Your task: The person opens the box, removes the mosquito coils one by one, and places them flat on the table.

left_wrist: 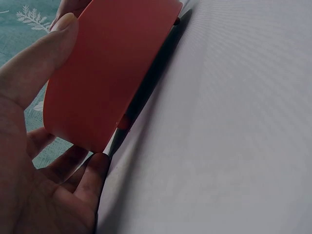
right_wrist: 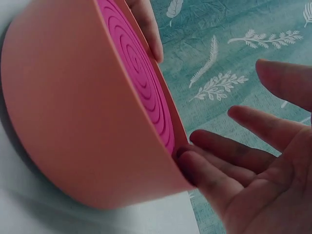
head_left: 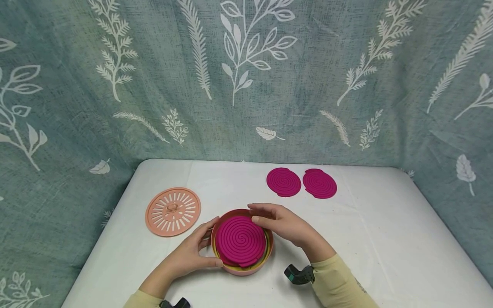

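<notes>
A round coral container [head_left: 243,272] with low walls stands on the table, holding a magenta spiral coaster [head_left: 241,240] on top of a stack. Yellow and green edges show beneath the coaster. My left hand [head_left: 192,252] grips the container's left side, its thumb at the near rim and its fingers along the wall. In the left wrist view the fingertips curl at the wall's lower edge. My right hand [head_left: 285,222] is at the far right rim, fingers extended. The right wrist view shows its lower fingers [right_wrist: 209,178] touching the container's rim, the others spread apart.
A coral slotted lid [head_left: 173,226] with a small ring handle lies to the left on the white table [head_left: 385,239]. Two more magenta coasters, a left one [head_left: 283,182] and a right one [head_left: 319,183], lie toward the back. A leaf-patterned green cloth [head_left: 292,128] hangs behind.
</notes>
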`<state>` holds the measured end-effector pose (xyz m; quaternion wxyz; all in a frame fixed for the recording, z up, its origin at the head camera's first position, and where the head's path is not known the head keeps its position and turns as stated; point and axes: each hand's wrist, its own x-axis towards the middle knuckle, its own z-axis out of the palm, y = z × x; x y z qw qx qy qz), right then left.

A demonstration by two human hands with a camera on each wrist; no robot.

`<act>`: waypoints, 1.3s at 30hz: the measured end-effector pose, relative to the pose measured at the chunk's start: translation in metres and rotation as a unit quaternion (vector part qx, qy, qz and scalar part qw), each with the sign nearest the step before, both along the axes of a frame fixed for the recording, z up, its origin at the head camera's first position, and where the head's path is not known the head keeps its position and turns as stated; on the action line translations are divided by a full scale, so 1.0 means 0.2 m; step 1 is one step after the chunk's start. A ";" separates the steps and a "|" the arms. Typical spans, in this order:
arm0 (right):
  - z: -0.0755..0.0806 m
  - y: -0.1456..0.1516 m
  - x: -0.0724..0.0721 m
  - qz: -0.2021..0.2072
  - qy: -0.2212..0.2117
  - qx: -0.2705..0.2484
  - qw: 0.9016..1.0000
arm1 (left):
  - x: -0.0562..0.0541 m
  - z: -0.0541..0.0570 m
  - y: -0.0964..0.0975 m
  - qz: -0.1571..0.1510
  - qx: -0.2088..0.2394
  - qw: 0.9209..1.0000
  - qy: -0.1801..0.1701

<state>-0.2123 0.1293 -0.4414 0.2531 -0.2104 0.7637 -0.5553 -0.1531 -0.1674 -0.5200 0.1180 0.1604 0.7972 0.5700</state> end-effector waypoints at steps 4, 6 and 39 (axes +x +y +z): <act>0.00 -0.02 0.00 0.014 0.008 0.015 1.000 | 0.00 0.00 0.00 0.000 -0.001 1.000 -0.003; 0.01 -0.03 0.00 0.018 0.011 0.021 1.000 | 0.00 0.00 0.00 0.000 0.000 1.000 -0.003; 0.02 -0.03 0.00 0.012 0.029 0.031 0.999 | 0.00 0.00 0.00 -0.007 0.010 1.000 0.006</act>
